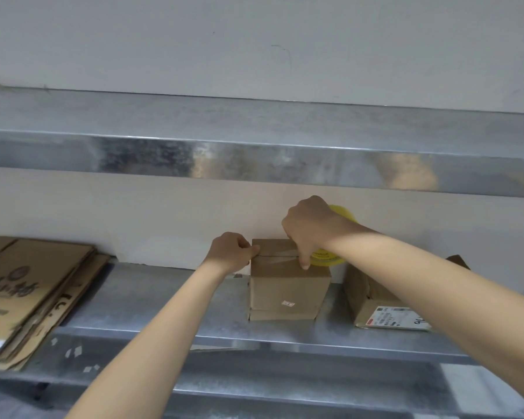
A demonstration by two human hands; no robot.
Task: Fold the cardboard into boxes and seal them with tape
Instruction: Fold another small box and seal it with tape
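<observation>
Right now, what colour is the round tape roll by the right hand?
Yellow; the round tape roll shows best in the head view, behind the right hand.

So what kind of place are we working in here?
Most likely a packing or stockroom area: bare galvanised metal shelving, a stack of flattened cardboard on the left, a labelled parcel on the right, and a small box being sealed from a yellow tape roll.

A plain, pale wall [254, 40] is recorded behind the racking; a few faint scuffs and one thin curved mark are noted on its upper part. An upper galvanised metal shelf [254, 146] is mounted across it, its front face mottled and dully reflective. A lower metal shelf [152, 297] of like finish is set beneath. Soft, even lighting is observed.
</observation>
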